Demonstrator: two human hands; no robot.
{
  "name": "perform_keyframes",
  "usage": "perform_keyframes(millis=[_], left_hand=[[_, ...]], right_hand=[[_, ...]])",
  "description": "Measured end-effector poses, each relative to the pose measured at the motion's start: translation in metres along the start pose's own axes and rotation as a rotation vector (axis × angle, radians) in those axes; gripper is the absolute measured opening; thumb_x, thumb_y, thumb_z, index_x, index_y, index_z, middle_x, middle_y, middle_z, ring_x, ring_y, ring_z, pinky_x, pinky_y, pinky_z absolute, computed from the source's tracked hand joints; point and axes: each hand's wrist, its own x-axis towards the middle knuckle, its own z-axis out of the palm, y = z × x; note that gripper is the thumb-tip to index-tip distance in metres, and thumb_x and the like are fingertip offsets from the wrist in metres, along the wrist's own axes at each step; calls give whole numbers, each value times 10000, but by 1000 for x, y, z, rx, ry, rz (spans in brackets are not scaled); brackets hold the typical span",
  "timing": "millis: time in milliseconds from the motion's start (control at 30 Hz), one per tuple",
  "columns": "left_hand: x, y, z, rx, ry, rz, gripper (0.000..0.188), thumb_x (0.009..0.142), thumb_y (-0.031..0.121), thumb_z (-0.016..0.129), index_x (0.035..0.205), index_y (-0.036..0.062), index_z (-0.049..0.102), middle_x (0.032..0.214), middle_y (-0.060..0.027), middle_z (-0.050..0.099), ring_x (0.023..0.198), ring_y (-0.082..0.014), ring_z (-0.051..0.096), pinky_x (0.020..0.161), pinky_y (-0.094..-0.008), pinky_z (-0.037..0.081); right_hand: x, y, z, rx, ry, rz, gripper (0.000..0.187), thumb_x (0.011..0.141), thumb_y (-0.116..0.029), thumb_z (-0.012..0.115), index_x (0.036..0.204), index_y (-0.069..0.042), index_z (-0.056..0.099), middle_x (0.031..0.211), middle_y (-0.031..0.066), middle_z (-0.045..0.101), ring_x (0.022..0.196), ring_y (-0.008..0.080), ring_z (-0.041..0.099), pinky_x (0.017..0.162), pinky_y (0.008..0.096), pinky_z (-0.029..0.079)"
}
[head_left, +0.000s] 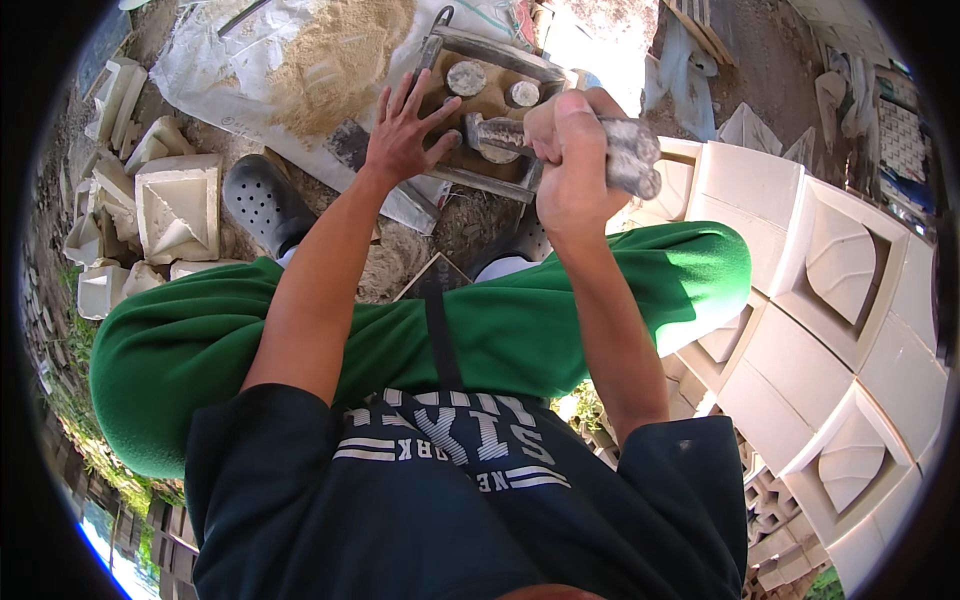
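A rectangular grey mould frame (487,182) sits on the ground in front of me. Brownish, sandy material fills it around several round grey plugs (466,78). My left hand (405,132) is open, fingers spread, over the frame's left side; whether it presses on the rim or the fill, I cannot tell. My right hand (578,165) is closed around a dusty grey tool (630,157) with a thick, lobed end at the right. Its narrower end reaches left over the frame and partly hides a plug.
Pale sand (335,60) lies on a white sheet (215,85) at the far left. Cream moulded blocks (178,207) are piled on the left, and larger cream blocks (780,340) stand stacked on the right. A grey clog (265,200) is near the sheet.
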Motion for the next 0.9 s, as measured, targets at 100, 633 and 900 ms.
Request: perform_keyframes(millis=[100, 633, 900], left_hand=[[4, 3, 3, 3, -15, -1, 528, 899, 508, 635, 1406, 427, 514, 1626, -105, 210, 1491, -346, 201, 1190, -554, 160], [2, 4, 0, 6, 9, 36, 527, 880, 467, 671, 1385, 369, 556, 1602, -123, 270, 1473, -381, 226, 1165, -565, 211], [1, 0, 0, -17, 3, 30, 521, 884, 464, 668, 1384, 366, 560, 1606, -124, 267, 1476, -387, 224, 1171, -548, 210]], right_hand=[[9, 22, -1, 110, 116, 76, 222, 899, -138, 639, 714, -23, 598, 618, -33, 542, 575, 44, 460, 527, 256, 363], [4, 0, -11, 179, 4, 73, 184, 892, -83, 632, 729, 2, 625, 648, -23, 583, 591, 57, 522, 531, 243, 402], [-4, 1, -13, 138, 106, 66, 204, 873, -62, 624, 684, -1, 577, 598, -36, 516, 562, 42, 448, 514, 248, 354]])
